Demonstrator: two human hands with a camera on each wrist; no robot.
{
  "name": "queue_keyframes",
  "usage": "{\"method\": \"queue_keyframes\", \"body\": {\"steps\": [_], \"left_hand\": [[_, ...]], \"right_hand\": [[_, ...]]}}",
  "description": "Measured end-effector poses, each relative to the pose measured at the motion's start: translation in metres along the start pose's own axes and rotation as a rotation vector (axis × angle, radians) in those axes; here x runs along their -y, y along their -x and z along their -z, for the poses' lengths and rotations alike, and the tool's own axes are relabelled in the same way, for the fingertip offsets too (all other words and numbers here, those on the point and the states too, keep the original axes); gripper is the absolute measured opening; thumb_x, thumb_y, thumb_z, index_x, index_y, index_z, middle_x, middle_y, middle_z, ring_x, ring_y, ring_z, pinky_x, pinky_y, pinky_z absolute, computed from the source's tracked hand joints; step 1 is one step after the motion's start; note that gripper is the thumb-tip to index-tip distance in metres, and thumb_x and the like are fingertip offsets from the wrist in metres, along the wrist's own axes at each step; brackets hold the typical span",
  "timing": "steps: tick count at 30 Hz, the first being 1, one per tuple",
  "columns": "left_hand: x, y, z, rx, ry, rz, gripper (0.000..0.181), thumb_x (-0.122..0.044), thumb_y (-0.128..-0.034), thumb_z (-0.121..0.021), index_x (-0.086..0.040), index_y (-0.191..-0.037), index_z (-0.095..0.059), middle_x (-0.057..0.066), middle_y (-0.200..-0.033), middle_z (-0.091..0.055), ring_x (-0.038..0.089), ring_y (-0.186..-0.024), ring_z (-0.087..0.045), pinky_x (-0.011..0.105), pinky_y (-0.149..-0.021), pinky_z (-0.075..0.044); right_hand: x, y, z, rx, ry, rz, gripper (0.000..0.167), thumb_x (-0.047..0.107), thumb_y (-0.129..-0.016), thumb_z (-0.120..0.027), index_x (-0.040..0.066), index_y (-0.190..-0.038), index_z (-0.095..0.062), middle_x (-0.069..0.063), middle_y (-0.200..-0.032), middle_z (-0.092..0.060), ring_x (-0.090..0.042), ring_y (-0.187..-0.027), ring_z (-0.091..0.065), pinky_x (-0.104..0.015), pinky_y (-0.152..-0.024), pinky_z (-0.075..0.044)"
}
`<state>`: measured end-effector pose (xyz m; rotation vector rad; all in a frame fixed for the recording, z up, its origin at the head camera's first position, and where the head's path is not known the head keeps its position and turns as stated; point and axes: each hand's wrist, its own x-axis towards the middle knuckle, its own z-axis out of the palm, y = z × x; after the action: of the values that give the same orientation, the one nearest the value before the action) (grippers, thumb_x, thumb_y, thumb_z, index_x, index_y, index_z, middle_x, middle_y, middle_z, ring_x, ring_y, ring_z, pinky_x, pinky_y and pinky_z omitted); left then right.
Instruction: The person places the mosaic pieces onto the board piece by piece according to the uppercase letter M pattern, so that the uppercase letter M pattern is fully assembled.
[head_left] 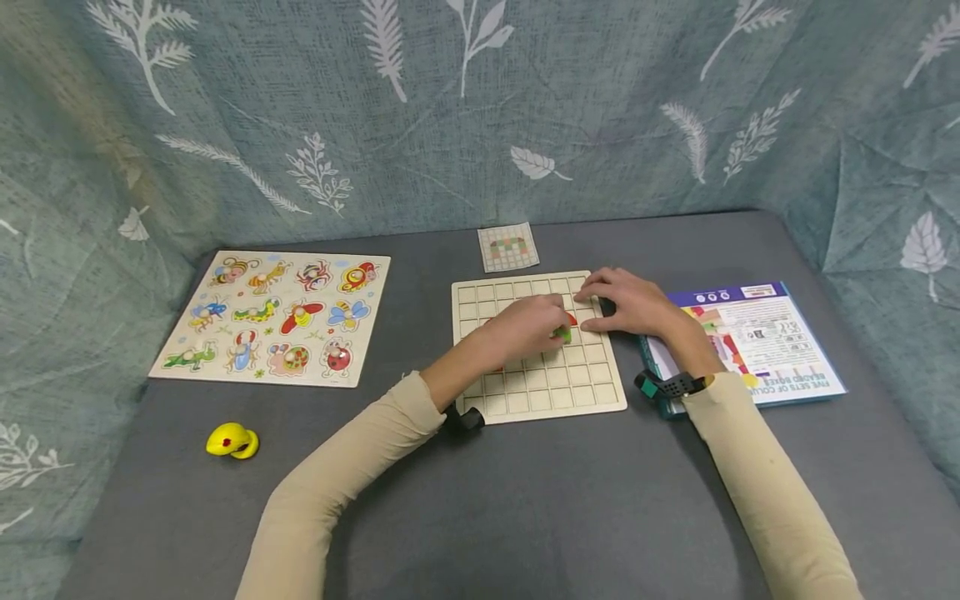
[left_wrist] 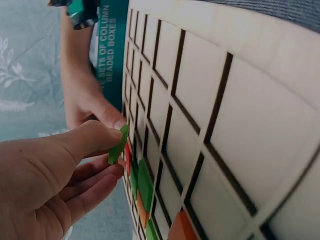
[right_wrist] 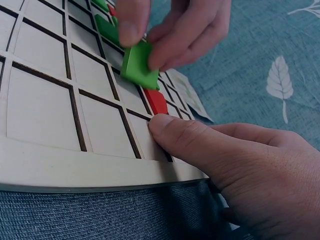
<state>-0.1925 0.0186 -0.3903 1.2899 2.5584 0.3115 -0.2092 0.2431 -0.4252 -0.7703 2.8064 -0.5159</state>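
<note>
My left hand [head_left: 525, 331] reaches over a wooden grid board [head_left: 551, 381] and pinches a green square tile [right_wrist: 140, 66] between thumb and fingers. In the right wrist view the tile is tilted just above the cells, near a red tile [right_wrist: 157, 102] lying in the board. Other green, orange and red pieces sit in the grid; a green one [left_wrist: 145, 180] shows in the left wrist view. My right hand [head_left: 633, 302] rests at the board's right side, its thumb touching the surface and its fingers spread near the far corner. My left hand hides part of the board in the head view.
Behind the board lies a small pattern card [head_left: 510, 247]. A wooden insect puzzle [head_left: 281, 344] is at the left, with a yellow toy [head_left: 232, 440] in front of it. A printed box [head_left: 787, 342] lies under my right forearm. A curtain hangs behind the table.
</note>
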Motion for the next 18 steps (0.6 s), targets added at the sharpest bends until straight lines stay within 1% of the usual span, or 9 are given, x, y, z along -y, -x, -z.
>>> {"method": "queue_keyframes", "body": {"steps": [3,6,9,13,18], "left_hand": [[-0.0029,-0.005,-0.0026,0.01,-0.024,-0.014,0.016,-0.012,-0.0942,-0.061,-0.009,-0.101,-0.076,0.007,-0.105,-0.066,0.018,-0.091,-0.063,0.027,-0.08,-0.052],[-0.0046,-0.008,-0.0054,-0.003,-0.033,-0.036,0.016,-0.01,-0.094,-0.06,-0.009,-0.096,-0.076,0.006,-0.098,-0.067,0.017,-0.085,-0.061,0.027,-0.078,-0.05],[-0.0066,-0.0094,-0.0075,-0.017,-0.031,-0.044,0.016,-0.01,-0.0944,-0.06,-0.009,-0.092,-0.076,0.005,-0.094,-0.068,0.016,-0.082,-0.058,0.027,-0.078,-0.049],[-0.0083,-0.0105,-0.0085,-0.014,-0.043,-0.034,0.015,-0.014,-0.095,-0.062,-0.011,-0.093,-0.076,0.004,-0.096,-0.068,0.015,-0.084,-0.06,0.026,-0.08,-0.05],[-0.0074,-0.0114,-0.0099,-0.025,-0.066,-0.047,0.013,-0.017,-0.0934,-0.065,-0.012,-0.095,-0.077,0.004,-0.099,-0.069,0.015,-0.089,-0.063,0.025,-0.083,-0.052]], "right_hand": [[-0.0007,0.0004,-0.0013,-0.004,-0.001,0.003,0.049,0.043,-0.085,-0.072,0.018,-0.126,-0.064,-0.007,-0.135,-0.051,-0.031,-0.125,-0.047,-0.057,-0.094,-0.045],[-0.0015,-0.0005,-0.0021,-0.009,0.002,0.008,0.049,0.043,-0.084,-0.072,0.019,-0.126,-0.064,-0.007,-0.135,-0.051,-0.031,-0.125,-0.047,-0.057,-0.093,-0.045],[-0.0012,-0.0008,-0.0034,-0.015,0.003,0.014,0.048,0.043,-0.084,-0.073,0.019,-0.125,-0.064,-0.007,-0.135,-0.052,-0.03,-0.124,-0.048,-0.057,-0.093,-0.045],[-0.0019,-0.0008,-0.0047,-0.016,0.008,0.018,0.048,0.044,-0.085,-0.072,0.018,-0.125,-0.064,-0.007,-0.135,-0.052,-0.031,-0.124,-0.047,-0.057,-0.093,-0.045],[-0.0032,-0.0007,-0.0043,-0.015,0.013,0.016,0.049,0.044,-0.085,-0.071,0.018,-0.126,-0.063,-0.008,-0.136,-0.051,-0.032,-0.125,-0.046,-0.059,-0.092,-0.045]]}}
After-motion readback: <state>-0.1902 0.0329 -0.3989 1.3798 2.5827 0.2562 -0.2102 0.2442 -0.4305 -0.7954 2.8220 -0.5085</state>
